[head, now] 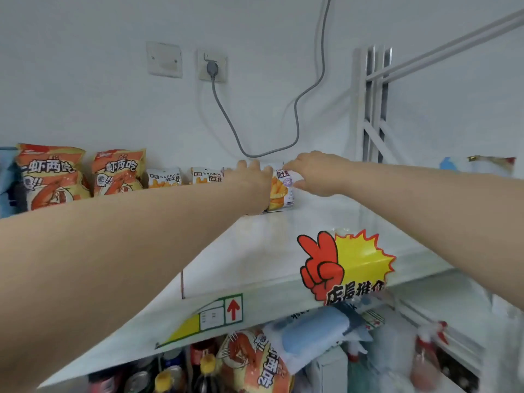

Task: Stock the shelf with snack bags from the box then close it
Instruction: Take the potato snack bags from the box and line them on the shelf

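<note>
1. The right grip (304, 177) pinches the top right edge of a small potato-snack bag (282, 191) between thumb and fingers.
2. The left grip (249, 185) is just left of the right grip. Its fingers are fairly straight and point up, laid against the left part of the same bag and hiding it.
3. The bag stands upright between the two grips on the white shelf (326, 219), close to the wall (85, 95).
4. Left of the left grip, two more small potato bags (205, 175) stand along the back of the shelf. Further left are two large prawn-snack bags (117, 173).
5. The shelf top is white and glossy. On its front edge, nearer the person than the grips, are a sticker (343, 265) with a red hand and yellow burst and a label (221, 310) with a red arrow.
6. Above the grips the pale wall carries a blank plate (164, 59) and a socket (212, 66) with a grey plug. A grey cable (295, 109) droops from it to just above the grips, then climbs again.
7. Right of the right grip a white metal frame (371, 103) stands against the wall. Well beyond it is a blurred bag (490, 165).
8. Well below the grips, a lower level holds bottles (204, 367), another prawn bag (252, 361), a blue pack (309, 330) and a spray bottle (425, 355).
</note>
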